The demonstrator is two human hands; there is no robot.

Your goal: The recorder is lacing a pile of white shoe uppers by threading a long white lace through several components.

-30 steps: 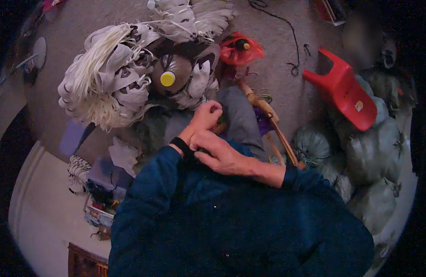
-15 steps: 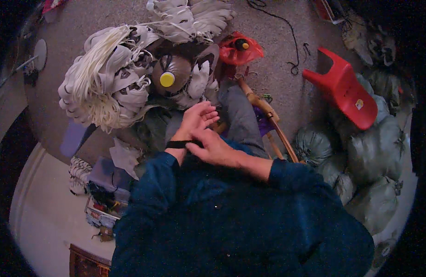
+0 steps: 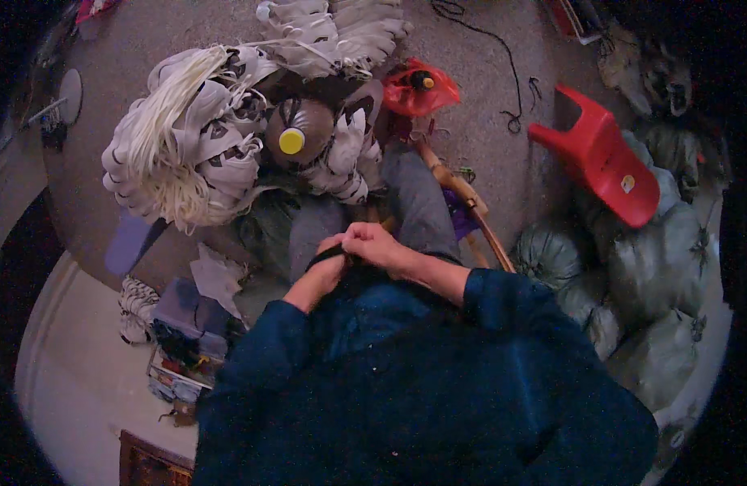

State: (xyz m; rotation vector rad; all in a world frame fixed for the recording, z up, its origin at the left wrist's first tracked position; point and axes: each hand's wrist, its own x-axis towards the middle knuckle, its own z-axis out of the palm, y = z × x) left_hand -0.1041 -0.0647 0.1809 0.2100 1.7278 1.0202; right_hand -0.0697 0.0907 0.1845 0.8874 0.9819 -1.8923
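Observation:
My hands meet in front of my lap, over my dark blue top. A black band (image 3: 325,257) lies around my left hand (image 3: 330,274), across its back. My left fingers are mostly hidden behind my right hand. Closed over the left fingertips, my right hand (image 3: 373,246) grips at the band's edge. Beyond my knees stands a large clear bottle (image 3: 312,121) with a yellow cap, its contents brownish. Pale shoes (image 3: 227,162) with long cream laces are piled beside it on the left.
A red plastic bag (image 3: 438,93) holding a dark bottle lies ahead. To the right are a red plastic seat (image 3: 608,154) and several grey-green sacks (image 3: 661,259). Wooden bars (image 3: 470,194) run beside my right leg. A lidded bin (image 3: 191,308) stands at left. A black cord (image 3: 503,49) crosses the floor.
Both hands have drawn back toward my body. The black band has shifted from my left wrist onto the hand. My right hand has moved from the wrist to the left fingers and closed.

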